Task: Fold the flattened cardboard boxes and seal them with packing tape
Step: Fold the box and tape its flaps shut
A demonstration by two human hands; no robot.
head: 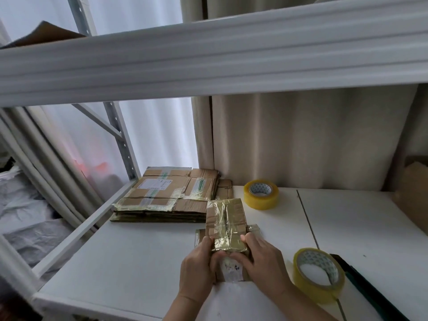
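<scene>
A small cardboard box (225, 222) wrapped in glossy yellowish tape stands on the white shelf board (129, 258). My left hand (196, 267) grips its near left corner, fingers curled round the taped edge. My right hand (261, 260) grips the near right corner, thumb on the front face. A stack of flattened cardboard boxes (169, 198) with old tape and labels lies behind it to the left. One roll of yellowish packing tape (261, 193) lies at the back, and a second roll (318, 274) stands tilted beside my right hand.
A white shelf beam (208, 61) crosses overhead. A dark flat object (361, 283) lies at the right front edge. A brown cardboard box (414, 188) sits at far right. Beige curtain hangs behind. The shelf's left rail (78, 232) borders a drop to crumpled bedding.
</scene>
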